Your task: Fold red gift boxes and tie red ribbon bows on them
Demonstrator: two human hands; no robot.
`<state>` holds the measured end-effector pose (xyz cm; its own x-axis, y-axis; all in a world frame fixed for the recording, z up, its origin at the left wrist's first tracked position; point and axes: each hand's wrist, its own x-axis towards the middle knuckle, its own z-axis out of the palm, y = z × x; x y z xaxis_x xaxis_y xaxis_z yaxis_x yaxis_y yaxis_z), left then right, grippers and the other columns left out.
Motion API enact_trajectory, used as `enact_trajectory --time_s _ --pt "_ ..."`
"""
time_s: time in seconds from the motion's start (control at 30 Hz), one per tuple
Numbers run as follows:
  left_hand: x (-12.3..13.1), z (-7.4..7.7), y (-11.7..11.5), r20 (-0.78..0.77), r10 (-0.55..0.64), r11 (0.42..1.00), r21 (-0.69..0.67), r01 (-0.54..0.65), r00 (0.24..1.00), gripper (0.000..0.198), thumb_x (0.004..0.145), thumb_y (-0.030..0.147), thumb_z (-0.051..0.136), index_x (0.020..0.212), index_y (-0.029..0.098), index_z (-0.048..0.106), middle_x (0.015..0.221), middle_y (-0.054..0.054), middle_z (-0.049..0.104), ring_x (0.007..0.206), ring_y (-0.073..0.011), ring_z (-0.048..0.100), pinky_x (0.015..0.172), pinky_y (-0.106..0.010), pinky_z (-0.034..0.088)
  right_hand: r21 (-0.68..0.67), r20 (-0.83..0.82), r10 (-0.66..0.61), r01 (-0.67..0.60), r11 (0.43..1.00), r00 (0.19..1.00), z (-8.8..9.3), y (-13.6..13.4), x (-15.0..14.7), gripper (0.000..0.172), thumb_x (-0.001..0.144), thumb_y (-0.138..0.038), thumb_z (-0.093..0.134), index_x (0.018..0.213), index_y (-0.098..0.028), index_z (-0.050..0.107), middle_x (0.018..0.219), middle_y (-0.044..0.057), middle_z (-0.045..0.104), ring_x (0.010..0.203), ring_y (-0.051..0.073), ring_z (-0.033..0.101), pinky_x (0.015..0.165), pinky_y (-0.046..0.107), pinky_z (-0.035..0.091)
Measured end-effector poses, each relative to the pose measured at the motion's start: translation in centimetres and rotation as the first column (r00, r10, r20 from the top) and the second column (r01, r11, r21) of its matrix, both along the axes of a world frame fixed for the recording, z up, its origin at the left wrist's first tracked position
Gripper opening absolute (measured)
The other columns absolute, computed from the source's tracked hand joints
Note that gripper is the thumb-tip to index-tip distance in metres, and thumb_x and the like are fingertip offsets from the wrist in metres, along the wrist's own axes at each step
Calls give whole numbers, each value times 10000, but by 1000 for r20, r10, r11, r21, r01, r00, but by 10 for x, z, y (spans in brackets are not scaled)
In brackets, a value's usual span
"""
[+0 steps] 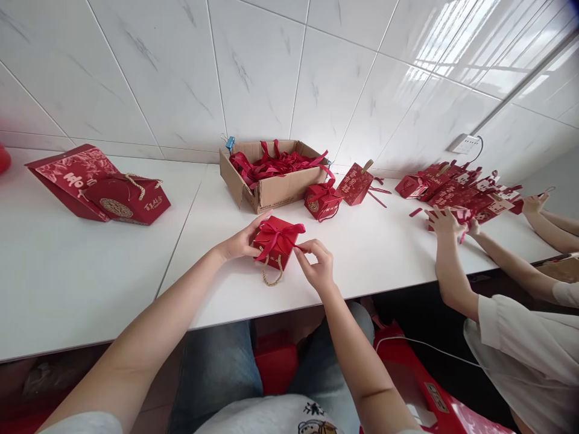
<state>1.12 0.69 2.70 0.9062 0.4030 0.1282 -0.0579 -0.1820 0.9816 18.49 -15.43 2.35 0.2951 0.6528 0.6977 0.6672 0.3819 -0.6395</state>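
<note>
A small red gift box (284,260) sits on the white table before me, with a red ribbon bow (277,234) tied on its top. A twisted gold cord handle (272,283) hangs from its near side. My left hand (242,240) is wrapped round the box's left side, gripping it. On the other side, my right hand (319,262) pinches a tail of the ribbon at the box's right edge. The ribbon's end is partly hidden by the fingers.
Behind stands a cardboard box (283,190) of loose red ribbons. Beside it are a bowed red box (322,202) and a tagged one (355,184). Larger red boxes (140,202) stand left. At right, a co-worker's hands (446,223) handle a box near many finished ones (456,190).
</note>
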Motion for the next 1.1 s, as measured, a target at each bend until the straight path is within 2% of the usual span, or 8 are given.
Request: enact_trajectory --time_s 0.27,0.43,0.7,0.73,0.8,0.9,1.0,1.1 --pt "1 -6 7 0 54 998 27 -54 999 912 630 214 774 1426 253 332 1347 -107 499 1213 -300 499 902 -340 494 126 209 -44 18 992 977 -12 -9 -5 86 846 -161 606 855 -222 666 710 34 620 646 153 557 577 316 488" --pt "1 -5 5 -8 37 999 6 -37 999 912 647 203 750 1440 258 305 1320 -106 518 1179 -295 518 840 -324 516 101 182 -47 29 994 982 -22 -13 -8 88 849 -155 592 855 -217 653 732 41 620 667 159 565 581 317 493" --pt "2 -8 4 32 25 1000 -13 -25 999 933 665 262 777 1465 253 296 1406 -134 469 1278 -345 460 949 -391 488 -11 95 -27 29 1000 995 -33 -13 -5 61 848 -212 591 897 -232 621 818 52 599 751 180 589 639 344 519" --pt "3 -8 3 32 28 999 -27 -27 999 973 662 267 782 1483 265 259 1427 -134 452 1292 -350 448 961 -397 485 -53 50 -27 30 998 998 -34 -11 -3 144 823 -255 633 962 -230 606 908 74 603 826 198 599 658 352 529" --pt "4 -8 1 25 31 997 -75 -29 999 1080 656 281 790 1513 305 134 1475 -130 401 1310 -354 435 954 -395 498 -157 -52 -28 19 987 998 -35 -5 3 522 719 -351 745 1168 -212 518 1199 152 530 1065 257 566 736 387 549" --pt "8 -10 -4 4 41 990 -132 -40 999 1191 656 306 795 1509 349 -34 1522 -124 329 1312 -342 444 931 -379 521 -324 -112 25 -60 944 993 -34 6 12 974 586 -420 827 1386 -202 316 1453 199 321 1326 324 383 944 483 488" --pt "14 -16 -5 -6 79 989 -125 -80 997 1187 661 322 796 1508 354 -36 1533 -131 301 1319 -334 437 969 -406 502 -392 -148 157 -204 897 976 -29 17 21 912 607 -406 813 1374 -224 354 1384 151 456 1293 295 444 1014 495 432" --pt "21 -26 -2 13 219 970 -115 -216 976 1121 651 347 797 1511 302 80 1494 -154 337 1344 -330 395 1047 -464 430 -373 -227 109 -190 908 968 -26 32 33 882 554 -388 840 1306 -195 423 1298 140 544 1198 277 532 993 478 446"
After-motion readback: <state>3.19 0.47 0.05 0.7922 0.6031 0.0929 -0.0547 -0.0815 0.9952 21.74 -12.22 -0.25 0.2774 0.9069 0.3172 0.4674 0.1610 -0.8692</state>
